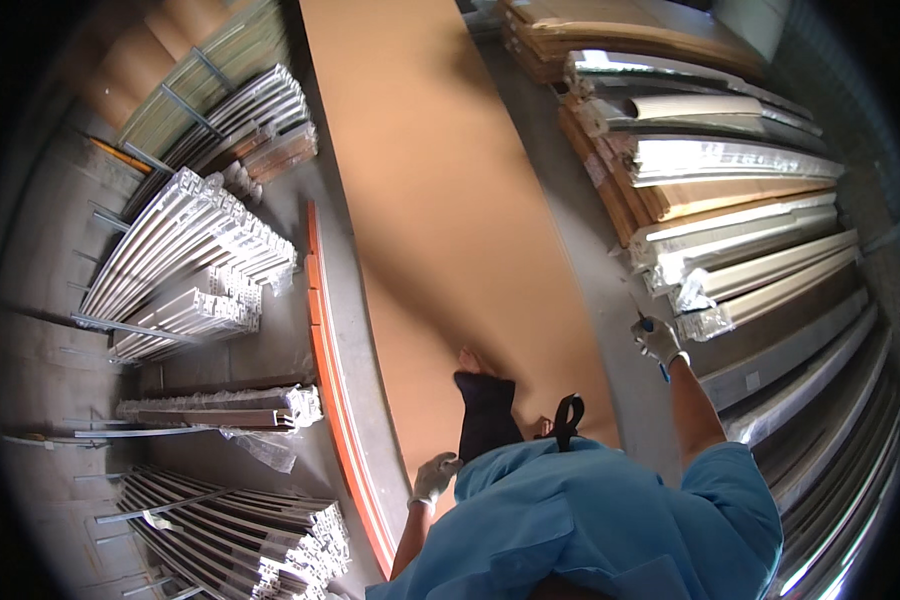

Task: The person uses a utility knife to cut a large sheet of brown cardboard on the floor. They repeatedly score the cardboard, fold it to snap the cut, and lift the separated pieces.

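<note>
My right hand (658,342), in a pale work glove, is held out to the right, closed around a slim blue-handled tool (664,372). A thin dark tip sticks out past the fingers; its exact kind is too small to make out. My left hand (434,478), also gloved, hangs low beside my blue top, its fingers loosely apart with nothing seen in them. Beneath me a long brown cardboard sheet (440,190) lies flat on the floor and runs away ahead. One foot (470,361) stands on it, below a dark trouser leg.
On the left, racks hold bundles of white profiles (190,235) and more long bars (260,530). An orange-red rail (330,380) runs along the sheet's left side. Wrapped long packs (735,160) and flat brown cartons (630,30) are stacked on the right, close to my right hand.
</note>
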